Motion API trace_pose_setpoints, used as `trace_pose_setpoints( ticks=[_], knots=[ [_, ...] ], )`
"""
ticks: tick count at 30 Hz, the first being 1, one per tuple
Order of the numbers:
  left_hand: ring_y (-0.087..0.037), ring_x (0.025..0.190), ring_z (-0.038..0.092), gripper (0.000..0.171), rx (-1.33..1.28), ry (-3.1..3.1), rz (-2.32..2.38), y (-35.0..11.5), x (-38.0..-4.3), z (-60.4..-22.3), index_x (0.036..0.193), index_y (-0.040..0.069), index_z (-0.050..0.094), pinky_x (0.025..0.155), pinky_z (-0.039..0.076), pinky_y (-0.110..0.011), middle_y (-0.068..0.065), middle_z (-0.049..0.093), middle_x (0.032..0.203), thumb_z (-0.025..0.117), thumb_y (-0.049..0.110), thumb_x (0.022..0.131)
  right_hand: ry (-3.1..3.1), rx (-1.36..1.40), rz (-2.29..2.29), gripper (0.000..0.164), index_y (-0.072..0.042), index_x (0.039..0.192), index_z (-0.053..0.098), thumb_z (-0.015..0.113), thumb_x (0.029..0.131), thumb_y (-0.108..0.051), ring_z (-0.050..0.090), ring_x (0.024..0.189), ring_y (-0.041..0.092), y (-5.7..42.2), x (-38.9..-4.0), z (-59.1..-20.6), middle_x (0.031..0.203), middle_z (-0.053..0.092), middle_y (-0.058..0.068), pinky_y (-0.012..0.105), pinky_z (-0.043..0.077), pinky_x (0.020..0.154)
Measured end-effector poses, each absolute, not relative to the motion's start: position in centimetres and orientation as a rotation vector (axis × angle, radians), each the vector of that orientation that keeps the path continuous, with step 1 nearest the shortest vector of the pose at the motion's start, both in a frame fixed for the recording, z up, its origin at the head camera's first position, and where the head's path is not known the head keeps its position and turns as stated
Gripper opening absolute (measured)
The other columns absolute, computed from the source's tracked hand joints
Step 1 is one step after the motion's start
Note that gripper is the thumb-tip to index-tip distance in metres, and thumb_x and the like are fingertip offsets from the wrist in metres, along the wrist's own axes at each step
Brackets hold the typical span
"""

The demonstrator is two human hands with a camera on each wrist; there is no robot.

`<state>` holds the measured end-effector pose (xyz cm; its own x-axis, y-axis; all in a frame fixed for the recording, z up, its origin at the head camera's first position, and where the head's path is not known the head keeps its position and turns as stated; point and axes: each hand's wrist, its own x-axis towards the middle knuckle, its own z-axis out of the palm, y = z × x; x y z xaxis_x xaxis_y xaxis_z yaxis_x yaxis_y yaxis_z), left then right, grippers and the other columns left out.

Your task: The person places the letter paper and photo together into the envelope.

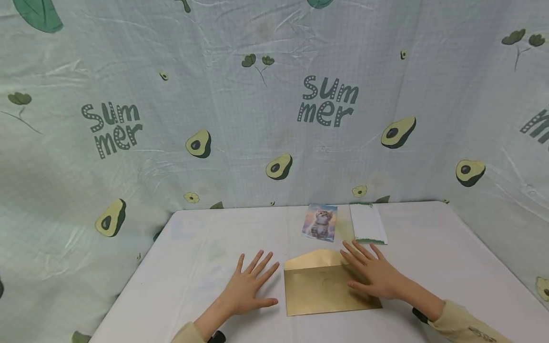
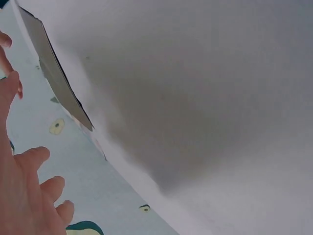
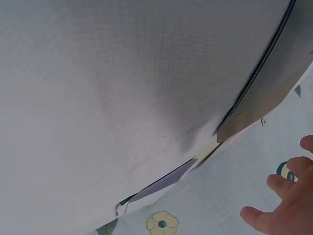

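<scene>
Gold envelope (image 1: 319, 290), narrow from wrists only

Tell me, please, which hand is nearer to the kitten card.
Right: the right hand is close, front-right of the kitten card; the left hand is farther, front-left.

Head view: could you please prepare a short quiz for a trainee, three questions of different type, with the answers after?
1. True or false: the flap of the gold envelope is folded open.
2. Which hand overlaps the envelope in this view? a) left b) right c) both
3. Fill in: seen by the camera, the kitten card lies to the ____ of the white sheet with green edges.

Key:
1. True.
2. b, the right hand.
3. Left.
</scene>
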<state>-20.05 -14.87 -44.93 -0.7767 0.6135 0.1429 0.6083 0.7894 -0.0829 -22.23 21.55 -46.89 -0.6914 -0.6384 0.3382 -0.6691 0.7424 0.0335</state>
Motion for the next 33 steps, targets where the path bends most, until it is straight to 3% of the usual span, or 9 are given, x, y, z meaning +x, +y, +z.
trace_pose_setpoints(
  ticks=[1, 4, 8, 10, 12, 15, 18, 21, 33],
  knots=[
    [-0.026, 0.139, 0.013, 0.078, -0.984, -2.818, 0.049, -14.7, -20.1, -44.9, 0.141, 0.025, 0.026, 0.102, 0.015, -0.063, 0.0, 0.015, 0.15, 0.044, 0.067, 0.078, -2.599, 1.027, 0.115, 0.073, -0.015, 0.14, 0.028, 0.054, 0.082, -0.051, -0.015, 0.136, 0.005, 21.7, -22.3, -47.0, 0.147, 0.025, 0.007, 0.027, -0.027, 0.103],
    [-0.026, 0.138, 0.015, 0.078, -1.037, -2.805, 0.054, -14.3, -20.1, -44.8, 0.142, 0.024, 0.024, 0.102, 0.017, -0.062, -0.001, 0.017, 0.15, 0.043, 0.067, 0.079, -2.584, 1.066, 0.103, 0.072, -0.014, 0.139, 0.031, 0.054, 0.082, -0.051, -0.011, 0.137, 0.006, 21.9, -22.3, -47.1, 0.148, 0.023, 0.004, 0.035, -0.022, 0.107],
    [-0.027, 0.136, 0.021, 0.08, -1.122, -2.756, 0.08, -14.0, -20.3, -44.6, 0.141, 0.02, 0.026, 0.101, 0.021, -0.06, -0.004, 0.024, 0.148, 0.042, 0.067, 0.079, -2.595, 1.108, 0.078, 0.071, -0.013, 0.138, 0.033, 0.053, 0.082, -0.052, 0.009, 0.139, 0.018, 22.0, -22.2, -46.9, 0.146, 0.027, 0.005, 0.057, 0.009, 0.104],
    [-0.027, 0.136, 0.022, 0.081, -1.162, -2.734, 0.104, -13.8, -20.3, -44.5, 0.141, 0.019, 0.027, 0.101, 0.023, -0.059, -0.005, 0.027, 0.147, 0.041, 0.068, 0.079, -2.592, 1.125, 0.041, 0.072, -0.012, 0.138, 0.034, 0.052, 0.082, -0.054, 0.023, 0.135, 0.025, 22.0, -22.2, -46.7, 0.144, 0.031, 0.008, 0.057, 0.023, 0.095],
    [-0.027, 0.135, 0.023, 0.081, -1.201, -2.718, 0.13, -13.6, -20.4, -44.4, 0.14, 0.016, 0.029, 0.101, 0.024, -0.059, -0.006, 0.03, 0.145, 0.04, 0.069, 0.079, -2.586, 1.144, 0.001, 0.072, -0.012, 0.137, 0.035, 0.051, 0.082, -0.055, 0.032, 0.13, 0.029, 22.1, -22.2, -46.6, 0.142, 0.035, 0.009, 0.057, 0.024, 0.093],
    [-0.027, 0.135, 0.024, 0.082, -1.25, -2.702, 0.176, -13.3, -20.6, -44.4, 0.139, 0.015, 0.031, 0.101, 0.025, -0.058, -0.006, 0.032, 0.144, 0.04, 0.069, 0.079, -2.558, 1.167, -0.063, 0.07, -0.013, 0.136, 0.037, 0.049, 0.082, -0.057, 0.036, 0.127, 0.029, 22.3, -22.3, -46.6, 0.14, 0.038, 0.009, 0.055, 0.017, 0.1],
    [-0.026, 0.135, 0.025, 0.084, -1.284, -2.67, 0.235, -13.0, -20.9, -44.4, 0.138, 0.014, 0.033, 0.101, 0.027, -0.056, -0.005, 0.033, 0.143, 0.04, 0.071, 0.077, -2.513, 1.197, -0.114, 0.066, -0.014, 0.134, 0.041, 0.048, 0.083, -0.056, 0.039, 0.125, 0.029, 22.5, -22.4, -46.6, 0.138, 0.04, 0.009, 0.048, -0.006, 0.109],
    [-0.026, 0.134, 0.027, 0.086, -1.297, -2.644, 0.271, -12.6, -21.1, -44.7, 0.137, 0.015, 0.035, 0.1, 0.028, -0.056, -0.005, 0.036, 0.142, 0.041, 0.073, 0.075, -2.483, 1.219, -0.135, 0.063, -0.014, 0.132, 0.044, 0.048, 0.084, -0.055, 0.04, 0.123, 0.03, 22.6, -22.5, -46.8, 0.138, 0.041, 0.009, 0.034, -0.026, 0.104],
    [-0.025, 0.132, 0.031, 0.091, -1.29, -2.66, 0.314, -11.8, -21.4, -45.1, 0.137, 0.016, 0.036, 0.099, 0.03, -0.056, -0.004, 0.038, 0.141, 0.042, 0.077, 0.07, -2.52, 1.208, -0.156, 0.059, -0.013, 0.132, 0.044, 0.043, 0.087, -0.052, 0.037, 0.127, 0.028, 22.9, -22.9, -47.5, 0.138, 0.041, 0.011, 0.035, -0.026, 0.104]
  ],
)
